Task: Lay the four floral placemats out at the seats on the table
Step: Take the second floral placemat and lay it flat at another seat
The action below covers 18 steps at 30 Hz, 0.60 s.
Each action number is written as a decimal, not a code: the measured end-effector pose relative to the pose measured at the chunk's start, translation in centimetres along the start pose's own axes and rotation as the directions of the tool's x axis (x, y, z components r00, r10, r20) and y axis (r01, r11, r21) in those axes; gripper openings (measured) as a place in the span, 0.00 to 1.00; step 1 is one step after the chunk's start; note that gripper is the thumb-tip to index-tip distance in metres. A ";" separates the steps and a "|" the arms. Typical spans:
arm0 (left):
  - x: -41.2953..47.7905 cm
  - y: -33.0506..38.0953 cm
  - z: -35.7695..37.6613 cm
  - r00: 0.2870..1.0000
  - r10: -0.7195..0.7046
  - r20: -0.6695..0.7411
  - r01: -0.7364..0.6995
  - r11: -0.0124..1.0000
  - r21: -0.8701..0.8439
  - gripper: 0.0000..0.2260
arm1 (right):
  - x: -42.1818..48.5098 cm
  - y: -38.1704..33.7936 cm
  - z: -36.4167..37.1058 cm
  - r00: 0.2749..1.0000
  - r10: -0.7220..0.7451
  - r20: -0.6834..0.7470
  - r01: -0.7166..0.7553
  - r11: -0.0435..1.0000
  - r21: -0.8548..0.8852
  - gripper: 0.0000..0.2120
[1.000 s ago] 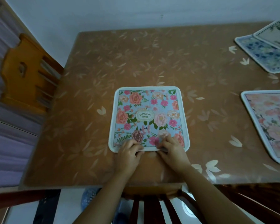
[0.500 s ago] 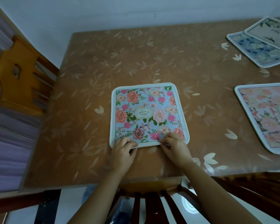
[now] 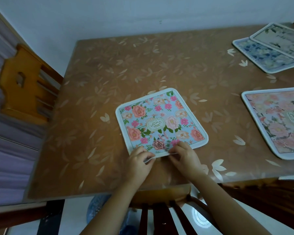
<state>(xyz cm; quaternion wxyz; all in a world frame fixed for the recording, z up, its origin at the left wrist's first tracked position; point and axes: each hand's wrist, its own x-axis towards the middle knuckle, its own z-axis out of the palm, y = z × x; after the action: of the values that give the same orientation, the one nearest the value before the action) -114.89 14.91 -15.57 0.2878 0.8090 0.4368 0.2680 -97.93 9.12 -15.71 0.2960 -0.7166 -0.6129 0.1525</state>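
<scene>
Now, item one: the blue-ground floral placemat (image 3: 159,121) sits skewed on the table (image 3: 126,65), where half a second ago it lay square to the near edge. Our left hand (image 3: 138,162) and right hand (image 3: 185,158) each pinch its near hem, slightly lifted.

Placemats, four: this one, a pink placemat (image 3: 278,122) at the right edge, and a dark-blue placemat (image 3: 261,55) and a cream placemat (image 3: 282,39) overlapping at the far right.

Chairs, two: a yellow chair (image 3: 22,82) at left, a dark chair (image 3: 159,216) at the near side.

Open tabletop lies left of and beyond the held mat.

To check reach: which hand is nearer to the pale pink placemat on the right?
Right. The right hand is left of the pale pink placemat, apart from it; the left hand lies farther left.
</scene>
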 end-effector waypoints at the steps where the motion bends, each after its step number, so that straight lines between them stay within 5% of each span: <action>1: -0.1 0.5 0.3 1.000 -0.004 0.006 0.004 1.000 -0.013 0.05 | 0.0 -0.5 0.2 1.000 -0.024 -0.001 0.024 1.000 0.013 0.08; 18: -0.5 2.4 1.5 0.999 -0.032 0.022 0.036 0.979 -0.202 0.05 | -2.1 2.4 -3.7 0.993 0.121 -0.010 -0.120 0.990 0.073 0.03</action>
<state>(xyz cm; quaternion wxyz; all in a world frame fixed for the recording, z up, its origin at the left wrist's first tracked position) -112.72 13.04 -15.00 0.3773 0.7705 0.4181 0.2985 -94.32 6.08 -14.59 0.3162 -0.7421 -0.5607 0.1870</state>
